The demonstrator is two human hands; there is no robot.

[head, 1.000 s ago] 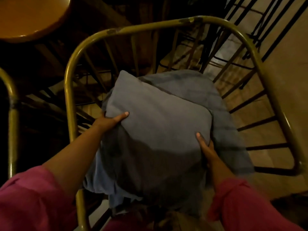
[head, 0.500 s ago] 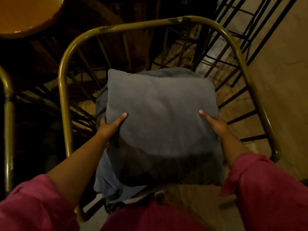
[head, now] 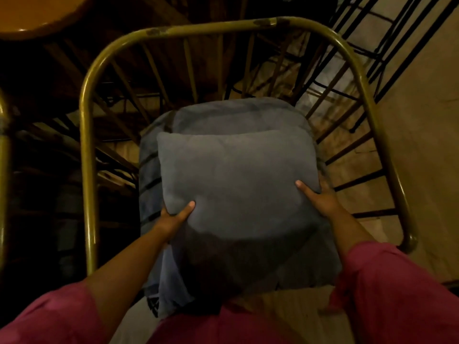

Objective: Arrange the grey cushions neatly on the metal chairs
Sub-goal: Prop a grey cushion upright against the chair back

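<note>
I look down on a metal chair with a curved brass-coloured frame and dark thin bars. A flat grey seat cushion lies on its seat. On top of it I hold a plump grey cushion squarely, near edge toward me. My left hand grips its left side, thumb on top. My right hand grips its right side, thumb on top. The fingers under the cushion are hidden.
A round wooden table top sits at the top left. Part of another brass chair frame shows at the left edge. More dark metal bars stand at the top right over a tan floor.
The cushion has turned from a skewed angle to square with the chair and now sits lower, toward me, over the seat cushion. Both hands moved with it, the right hand swinging outward.
</note>
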